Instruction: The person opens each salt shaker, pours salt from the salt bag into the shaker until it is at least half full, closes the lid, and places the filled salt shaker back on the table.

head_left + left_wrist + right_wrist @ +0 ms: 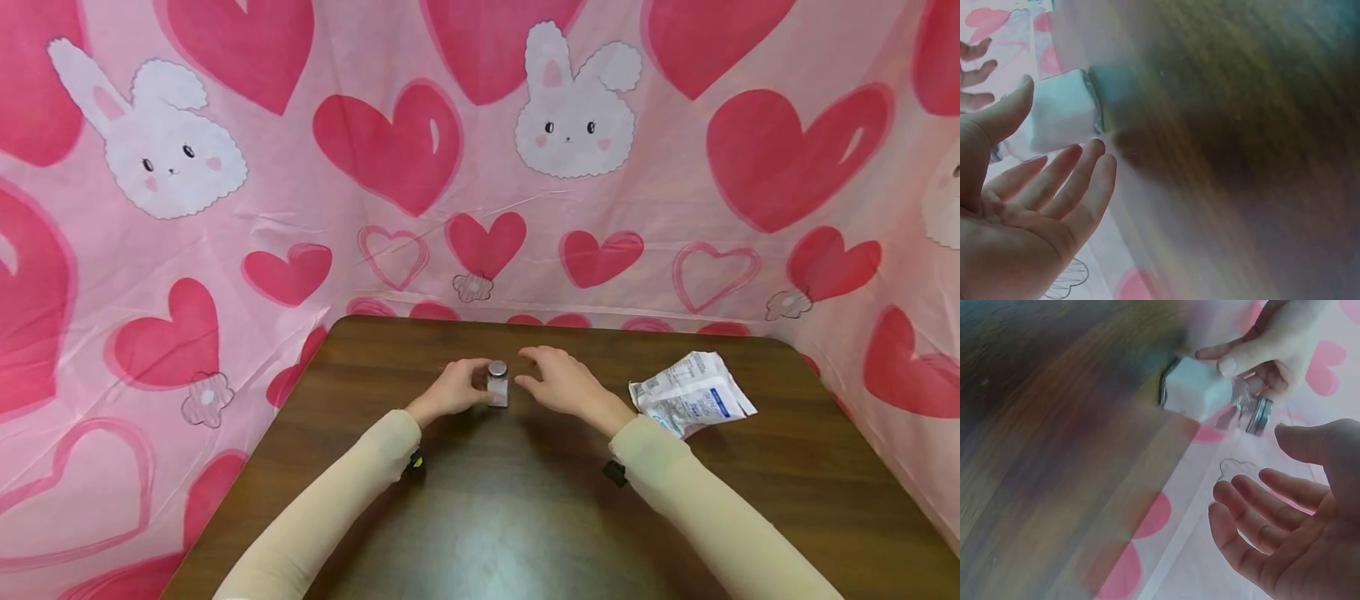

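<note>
A small square clear bottle (497,387) with a round metal lid stands upright on the wooden table, filled partly with something white. My left hand (453,387) is at its left side, thumb in front and fingers spread behind; whether the skin touches the glass is hard to tell. In the left wrist view, the fingers look loosely extended beside the bottle (1063,111). My right hand (558,382) hovers to the right of the bottle, apart from it, holding nothing. From the right wrist, its fingers (1247,497) appear gently bent below the lidded end of the bottle (1200,394).
A white printed packet (693,393) lies on the table (480,517) to the right of my right forearm. Pink cloth (495,183) with hearts and rabbits hangs behind the table's back edge and at both sides.
</note>
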### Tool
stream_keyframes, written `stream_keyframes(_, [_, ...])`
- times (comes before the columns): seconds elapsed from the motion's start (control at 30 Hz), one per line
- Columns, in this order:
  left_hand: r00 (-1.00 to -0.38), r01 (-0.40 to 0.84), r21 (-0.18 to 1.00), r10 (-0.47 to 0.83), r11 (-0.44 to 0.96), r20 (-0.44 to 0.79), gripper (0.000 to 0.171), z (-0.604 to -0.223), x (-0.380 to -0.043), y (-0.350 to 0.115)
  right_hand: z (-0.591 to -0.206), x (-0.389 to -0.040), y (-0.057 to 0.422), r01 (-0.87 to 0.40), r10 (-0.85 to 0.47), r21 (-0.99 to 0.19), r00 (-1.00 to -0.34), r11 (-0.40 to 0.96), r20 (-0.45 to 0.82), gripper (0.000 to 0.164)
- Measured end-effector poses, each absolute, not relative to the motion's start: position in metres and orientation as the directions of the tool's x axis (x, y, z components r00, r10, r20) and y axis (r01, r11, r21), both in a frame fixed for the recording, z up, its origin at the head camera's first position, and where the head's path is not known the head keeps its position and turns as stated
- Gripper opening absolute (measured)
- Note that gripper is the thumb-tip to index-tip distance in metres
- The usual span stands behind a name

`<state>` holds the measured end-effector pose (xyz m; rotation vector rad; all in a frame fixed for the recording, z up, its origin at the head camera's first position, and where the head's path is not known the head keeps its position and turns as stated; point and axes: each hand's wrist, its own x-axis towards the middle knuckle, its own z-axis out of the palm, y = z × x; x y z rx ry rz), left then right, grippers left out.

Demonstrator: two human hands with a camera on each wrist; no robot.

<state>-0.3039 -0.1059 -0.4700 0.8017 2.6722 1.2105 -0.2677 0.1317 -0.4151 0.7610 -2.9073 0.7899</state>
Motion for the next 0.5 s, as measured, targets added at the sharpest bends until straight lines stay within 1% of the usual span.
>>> stream_keyframes(0.17, [-0.846, 0.414, 0.748, 0.523, 0.519, 0.105, 0.060, -0.461, -0.301, -0.112, -0.411, -0.263, 0.151, -0.449, -0.414, -0.451, -0.892, 0.771, 0.181, 0.047])
stream_keyframes(0.27, [-0.838, 0.426, 0.729, 0.537, 0.536, 0.096, 0.068, -0.453, -0.301, -0.120, -0.409, -0.260, 0.163, -0.435, -0.384, -0.442, -0.900, 0.784, 0.206, 0.045])
stream_keyframes(0.33, [-0.837, 0.433, 0.699, 0.541, 0.569, 0.079, 0.070, -0.446, -0.302, -0.128, -0.407, -0.259, 0.171, -0.429, -0.368, -0.436, -0.903, 0.791, 0.221, 0.044])
stream_keyframes(0.4, [-0.840, 0.427, 0.672, 0.540, 0.605, 0.049, 0.066, -0.436, -0.302, -0.136, -0.403, -0.258, 0.180, -0.423, -0.354, -0.424, -0.905, 0.801, 0.235, 0.044])
stream_keyframes(0.5, [-0.852, 0.402, 0.631, 0.524, 0.664, -0.009, 0.053, -0.415, -0.305, -0.144, -0.395, -0.260, 0.194, -0.415, -0.333, -0.391, -0.906, 0.821, 0.263, 0.043])
